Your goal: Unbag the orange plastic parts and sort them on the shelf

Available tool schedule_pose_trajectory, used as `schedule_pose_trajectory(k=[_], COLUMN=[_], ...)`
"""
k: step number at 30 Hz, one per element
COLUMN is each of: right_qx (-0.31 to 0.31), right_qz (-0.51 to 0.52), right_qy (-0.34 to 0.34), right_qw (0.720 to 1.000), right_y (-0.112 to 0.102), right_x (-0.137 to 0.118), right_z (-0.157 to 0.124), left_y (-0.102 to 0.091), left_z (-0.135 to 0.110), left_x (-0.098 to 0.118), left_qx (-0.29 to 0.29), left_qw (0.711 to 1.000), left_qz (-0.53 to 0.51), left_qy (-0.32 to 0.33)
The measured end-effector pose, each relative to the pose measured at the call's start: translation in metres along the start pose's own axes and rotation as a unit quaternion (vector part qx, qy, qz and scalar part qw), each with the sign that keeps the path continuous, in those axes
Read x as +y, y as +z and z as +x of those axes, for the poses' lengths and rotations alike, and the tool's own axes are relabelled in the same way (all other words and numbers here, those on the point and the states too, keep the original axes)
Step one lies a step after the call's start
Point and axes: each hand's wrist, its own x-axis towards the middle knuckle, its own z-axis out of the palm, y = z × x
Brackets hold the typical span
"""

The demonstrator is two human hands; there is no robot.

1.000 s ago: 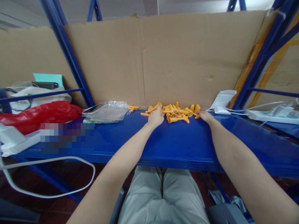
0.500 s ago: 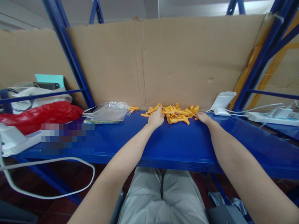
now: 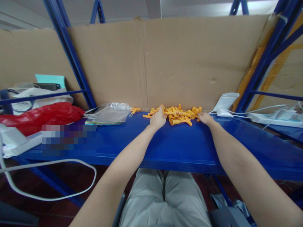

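Orange parts pile [image 3: 180, 115] touched at left edge by left hand [image 3: 158, 119], at right edge by right hand [image 3: 205, 119]; fingers' spread cannot be told.

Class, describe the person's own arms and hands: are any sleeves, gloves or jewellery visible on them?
The left hand and right hand are bare, without gloves. The left forearm and right forearm are uncovered down to the picture's edge: no sleeve, watch or bracelet shows. Rings are too small to tell. Light grey-beige trousers cover the lap.
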Motion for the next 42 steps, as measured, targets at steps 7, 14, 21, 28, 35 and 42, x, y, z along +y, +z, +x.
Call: schedule_pose_trajectory(k=[7,14,21,28,35,42], right_qx=[0.115,-0.171,-0.309,-0.292,-0.193,-0.192], right_qz=[0.079,0.25,0.346,0.515,0.619,0.668], right_qy=[-0.063,-0.203,-0.224,-0.112,-0.016,0.034], right_qw=[0.988,0.931,0.857,0.798,0.761,0.718], right_y=[-0.022,-0.018,-0.017,-0.019,-0.021,-0.027], right_x=[-0.052,-0.126,-0.136,-0.134,-0.14,-0.141], right_z=[-0.009,-0.041,-0.061,-0.055,-0.055,-0.057], left_y=[0.001,0.005,0.017,0.02,0.009,0.013], left_z=[0.001,0.005,0.014,0.021,0.009,0.002], left_x=[0.0,-0.005,-0.016,-0.018,-0.006,0.0], left_qx=[-0.001,0.005,0.07,0.192,0.137,0.001], left_qw=[0.999,0.993,0.976,0.941,0.948,0.96], left_qz=[-0.016,-0.059,-0.116,-0.166,-0.17,-0.105], left_qy=[0.031,0.103,0.169,0.223,0.23,0.26])
